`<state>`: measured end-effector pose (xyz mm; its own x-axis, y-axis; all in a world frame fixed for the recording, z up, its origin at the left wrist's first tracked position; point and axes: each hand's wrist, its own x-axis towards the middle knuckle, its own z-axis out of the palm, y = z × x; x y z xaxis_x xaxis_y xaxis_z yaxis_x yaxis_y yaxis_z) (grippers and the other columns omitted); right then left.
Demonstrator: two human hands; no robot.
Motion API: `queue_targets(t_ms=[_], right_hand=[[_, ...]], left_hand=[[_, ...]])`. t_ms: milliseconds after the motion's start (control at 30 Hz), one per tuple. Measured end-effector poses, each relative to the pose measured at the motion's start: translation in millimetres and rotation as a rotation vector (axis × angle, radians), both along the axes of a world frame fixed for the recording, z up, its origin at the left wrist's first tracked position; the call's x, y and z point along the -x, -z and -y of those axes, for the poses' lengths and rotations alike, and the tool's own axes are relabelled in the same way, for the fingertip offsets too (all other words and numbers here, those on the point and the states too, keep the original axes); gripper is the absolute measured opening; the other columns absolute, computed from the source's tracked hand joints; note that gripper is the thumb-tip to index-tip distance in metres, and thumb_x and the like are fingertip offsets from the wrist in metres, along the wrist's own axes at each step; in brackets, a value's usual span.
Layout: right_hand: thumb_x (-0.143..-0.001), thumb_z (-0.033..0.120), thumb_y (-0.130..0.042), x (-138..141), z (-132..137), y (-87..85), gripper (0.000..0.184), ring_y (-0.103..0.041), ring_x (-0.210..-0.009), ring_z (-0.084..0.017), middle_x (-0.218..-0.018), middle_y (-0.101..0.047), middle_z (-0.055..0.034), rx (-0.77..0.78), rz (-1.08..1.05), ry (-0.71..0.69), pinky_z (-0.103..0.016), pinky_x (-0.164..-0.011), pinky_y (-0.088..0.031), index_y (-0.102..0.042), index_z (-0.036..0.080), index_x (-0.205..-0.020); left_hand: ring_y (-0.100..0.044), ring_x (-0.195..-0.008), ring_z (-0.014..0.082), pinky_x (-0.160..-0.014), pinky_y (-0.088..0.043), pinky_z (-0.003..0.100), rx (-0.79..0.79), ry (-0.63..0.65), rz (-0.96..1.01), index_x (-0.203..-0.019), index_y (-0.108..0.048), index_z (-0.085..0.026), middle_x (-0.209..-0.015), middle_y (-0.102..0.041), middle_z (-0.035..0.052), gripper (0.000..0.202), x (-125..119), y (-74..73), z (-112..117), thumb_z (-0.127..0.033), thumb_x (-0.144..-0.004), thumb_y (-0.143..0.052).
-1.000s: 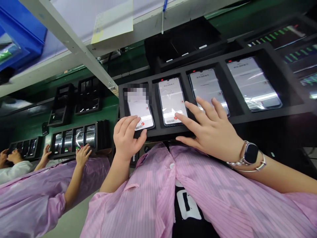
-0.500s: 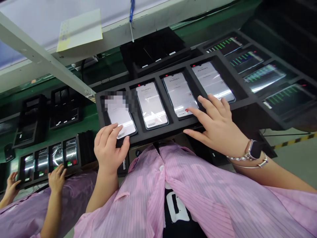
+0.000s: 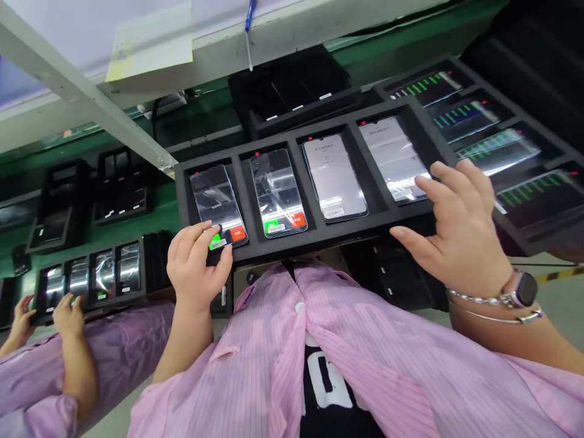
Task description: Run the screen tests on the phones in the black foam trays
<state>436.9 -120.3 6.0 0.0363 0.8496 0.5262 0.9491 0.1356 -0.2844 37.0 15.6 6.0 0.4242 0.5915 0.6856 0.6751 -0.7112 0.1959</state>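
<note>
The left hand (image 3: 194, 267) has its fingers (image 3: 203, 233) curled narrowly onto the 6 o'clock end of a black-framed glass smartphone (image 3: 218, 201), the 1st of 4 in a black foam tray (image 3: 283, 248). A green on-screen mark (image 3: 214, 241) and red on-screen button (image 3: 237, 233) show; their writing is unreadable. The right hand (image 3: 460, 231), fingers spread wide, sits at 4 o'clock of the 4th smartphone (image 3: 392, 158).

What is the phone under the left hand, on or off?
On: the phone shows lit green and red buttons by the left hand.
</note>
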Motion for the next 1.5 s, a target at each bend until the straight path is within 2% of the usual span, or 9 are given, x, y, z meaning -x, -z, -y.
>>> queue_targets(t_ms=[267,433,567,700,833,1000,1233,1333,1500], right_hand=[[-0.104,0.063,-0.064,56.6,-32.7,-10.2,0.082,-0.043,-0.152,-0.043,-0.155,-0.056,-0.0188,0.001,-0.038,-0.356,-0.076,-0.127,-0.027,-0.034,0.022,-0.168],[-0.109,0.062,-0.053,100.0,-48.9,-15.1,0.066,-0.044,-0.153,-0.036,-0.153,-0.059,-0.0167,0.044,0.024,-0.558,-0.07,-0.131,-0.027,-0.049,0.017,-0.157],[-0.105,0.053,-0.065,125.0,-57.2,-14.4,0.054,-0.046,-0.151,-0.039,-0.148,-0.062,-0.0188,0.098,0.126,-0.626,-0.073,-0.128,-0.032,-0.064,0.013,-0.141],[-0.108,0.049,-0.061,112.8,-50.1,-14.2,0.047,-0.05,-0.148,-0.038,-0.146,-0.063,-0.0185,0.075,0.107,-0.571,-0.072,-0.127,-0.034,-0.065,0.013,-0.137],[-0.107,0.049,-0.062,83.4,-36.3,-12.5,0.05,-0.053,-0.146,-0.039,-0.14,-0.067,-0.0183,0.05,0.029,-0.365,-0.073,-0.126,-0.035,-0.058,0.014,-0.142],[-0.106,0.048,-0.064,59.5,-26.4,-13.8,0.049,-0.055,-0.143,-0.038,-0.138,-0.069,-0.0169,0.031,-0.009,-0.31,-0.068,-0.129,-0.032,-0.057,0.014,-0.14],[-0.101,0.048,-0.066,10.3,-9.1,-1.7,0.042,-0.067,-0.129,-0.037,-0.118,-0.074,-0.0114,-0.083,-0.018,0.074,-0.066,-0.126,-0.037,-0.062,0.021,-0.133],[-0.102,0.05,-0.063,-3.2,-7.4,3.7,0.04,-0.067,-0.129,-0.037,-0.119,-0.074,-0.0125,-0.03,-0.034,0.096,-0.067,-0.126,-0.038,-0.06,0.022,-0.131],[-0.098,0.04,-0.069,-13.2,-7.7,3.3,0.04,-0.068,-0.127,-0.034,-0.122,-0.073,-0.0131,-0.156,-0.062,0.094,-0.063,-0.125,-0.041,-0.06,0.022,-0.133]], left_hand=[[-0.063,-0.132,0.0325,-0.109,-0.056,0.048,0.083,-0.148,0.072,-0.104,-0.073,-0.019,-0.141,-0.062,0.0157,0.021,6.2,8.5,8.7,-0.031,-0.086,-0.077],[-0.067,-0.127,0.0307,-0.108,-0.056,0.047,0.092,-0.142,0.059,-0.091,-0.071,-0.019,-0.134,-0.067,0.0146,0.013,8.3,12.5,9.4,-0.031,-0.088,-0.075],[-0.066,-0.127,0.031,-0.11,-0.055,0.049,0.101,-0.142,0.055,-0.107,-0.072,-0.02,-0.134,-0.068,0.015,0.022,7.3,10.8,9.4,-0.032,-0.089,-0.073],[-0.065,-0.128,0.0309,-0.111,-0.054,0.049,0.089,-0.125,0.063,-0.126,-0.068,-0.019,-0.134,-0.068,0.0154,0.04,7.9,9.6,8.7,-0.031,-0.089,-0.074],[-0.066,-0.125,0.0305,-0.109,-0.055,0.047,0.064,-0.083,0.063,-0.124,-0.07,-0.02,-0.132,-0.069,0.0146,0.037,9.0,8.7,6.5,-0.028,-0.088,-0.075],[-0.067,-0.123,0.0315,-0.108,-0.054,0.048,0.056,-0.063,0.071,-0.122,-0.072,-0.02,-0.13,-0.07,0.0156,0.036,10.6,7.3,2.9,-0.027,-0.087,-0.076],[-0.068,-0.12,0.0326,-0.107,-0.055,0.051,0.082,-0.102,0.072,-0.118,-0.073,-0.021,-0.128,-0.072,0.0153,0.034,12.8,9.1,0.6,-0.031,-0.086,-0.076],[-0.069,-0.12,0.033,-0.106,-0.055,0.05,0.042,-0.079,0.079,-0.12,-0.074,-0.021,-0.128,-0.072,0.0156,0.036,12.6,8.5,0.2,-0.027,-0.085,-0.077],[-0.069,-0.121,0.0339,-0.107,-0.054,0.052,0.044,-0.073,0.087,-0.122,-0.074,-0.023,-0.129,-0.072,0.0151,0.038,12.9,7.8,-0.3,-0.023,-0.085,-0.078]])
